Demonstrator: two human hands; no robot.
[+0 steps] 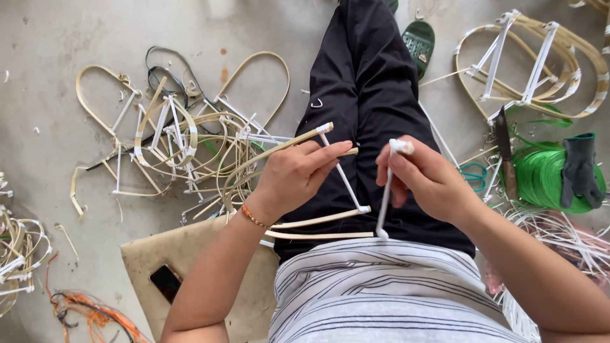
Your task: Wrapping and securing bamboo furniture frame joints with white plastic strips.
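Currently my left hand [298,174] grips the bent cane frame [279,190] over my lap, steadying it so its white crossbars stay reachable. My right hand [422,178] pinches the top of a white strut [385,197], holding it upright against the frame's lower strips.

The left hand [295,174] covers the middle of the cane frame [305,222]; the right hand [422,178] hides the top of the white rod [384,203]. The orange cord [89,314] and white strips [16,254] run off the picture's edges. The green sandal [418,41] lies half behind the leg
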